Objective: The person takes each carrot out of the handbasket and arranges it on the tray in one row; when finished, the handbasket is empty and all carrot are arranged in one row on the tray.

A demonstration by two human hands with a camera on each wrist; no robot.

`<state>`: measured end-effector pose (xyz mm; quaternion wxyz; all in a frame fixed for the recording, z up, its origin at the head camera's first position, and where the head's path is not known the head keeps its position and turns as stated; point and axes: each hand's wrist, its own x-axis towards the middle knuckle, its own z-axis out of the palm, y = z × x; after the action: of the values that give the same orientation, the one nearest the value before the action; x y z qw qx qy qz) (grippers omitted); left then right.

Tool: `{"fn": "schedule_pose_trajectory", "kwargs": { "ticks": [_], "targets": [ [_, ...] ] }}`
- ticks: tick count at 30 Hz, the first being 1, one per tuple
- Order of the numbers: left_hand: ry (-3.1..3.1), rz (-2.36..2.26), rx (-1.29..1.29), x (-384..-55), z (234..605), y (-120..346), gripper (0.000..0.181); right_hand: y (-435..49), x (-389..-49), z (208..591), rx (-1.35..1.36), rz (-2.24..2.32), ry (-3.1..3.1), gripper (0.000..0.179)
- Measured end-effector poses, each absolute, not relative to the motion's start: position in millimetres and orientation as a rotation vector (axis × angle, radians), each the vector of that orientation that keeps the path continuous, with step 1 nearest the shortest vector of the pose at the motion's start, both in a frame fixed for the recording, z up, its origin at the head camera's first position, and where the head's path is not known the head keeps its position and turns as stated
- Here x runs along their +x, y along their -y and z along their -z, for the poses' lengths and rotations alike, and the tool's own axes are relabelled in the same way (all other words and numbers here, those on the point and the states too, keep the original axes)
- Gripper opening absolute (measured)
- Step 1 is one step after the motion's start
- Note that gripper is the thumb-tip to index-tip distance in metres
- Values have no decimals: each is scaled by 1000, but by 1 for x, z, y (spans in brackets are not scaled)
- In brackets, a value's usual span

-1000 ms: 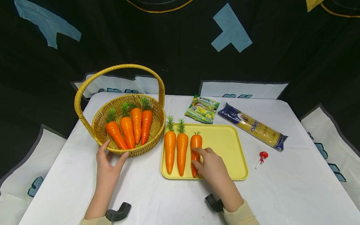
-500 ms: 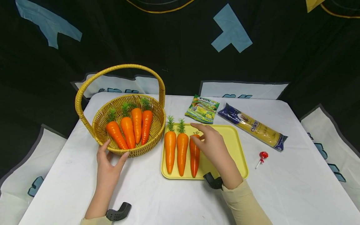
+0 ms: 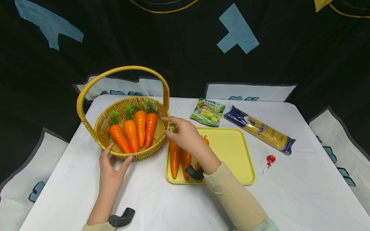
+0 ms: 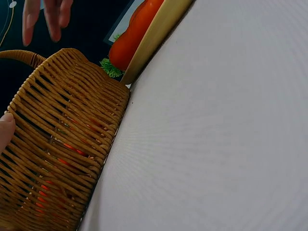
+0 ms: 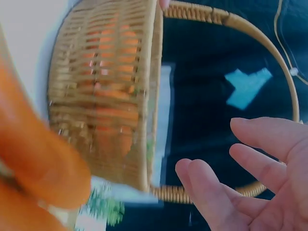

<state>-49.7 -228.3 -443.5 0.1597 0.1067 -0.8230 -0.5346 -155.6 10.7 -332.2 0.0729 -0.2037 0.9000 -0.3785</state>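
My left hand (image 3: 111, 173) holds the near rim of a yellow wicker basket (image 3: 153, 154), its thumb (image 4: 6, 129) at the rim in the left wrist view. Inside the basket lie several orange carrots (image 3: 131, 134) with green tops. Above the gap between basket and tray, my right hand (image 3: 186, 134) hangs with nothing in it, fingers parted and their tips at the basket's right rim in the head view. Beneath that hand, a yellow tray (image 3: 228, 154) bears three carrots (image 3: 174, 160) side by side, partly hidden by the hand and wrist.
A green sachet (image 3: 208, 112) lies behind the tray. To the right are a long pack of pasta (image 3: 260, 130) and a red lollipop (image 3: 270, 159). The basket's tall handle (image 3: 122, 70) arches up over it. A black cloth (image 3: 185, 57) hangs behind the white table (image 3: 162, 205).
My right hand has left the rightmost carrot on the tray, passing up its length and then left to the basket's edge. That carrot has shifted slightly. My left hand has stayed put.
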Motion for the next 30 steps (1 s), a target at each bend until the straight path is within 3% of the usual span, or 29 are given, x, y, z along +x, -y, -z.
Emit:
{"fn": "schedule_pose_trajectory", "kwargs": {
  "ticks": [7,30],
  "targets": [
    [2353,1531,318,-50,444,229,82,28,-172,337,-706,1083,-2662,47],
    [2365,1517,340,-50,443,228,82,81,-200,361,-530,694,-2666,51]
  ]
}}
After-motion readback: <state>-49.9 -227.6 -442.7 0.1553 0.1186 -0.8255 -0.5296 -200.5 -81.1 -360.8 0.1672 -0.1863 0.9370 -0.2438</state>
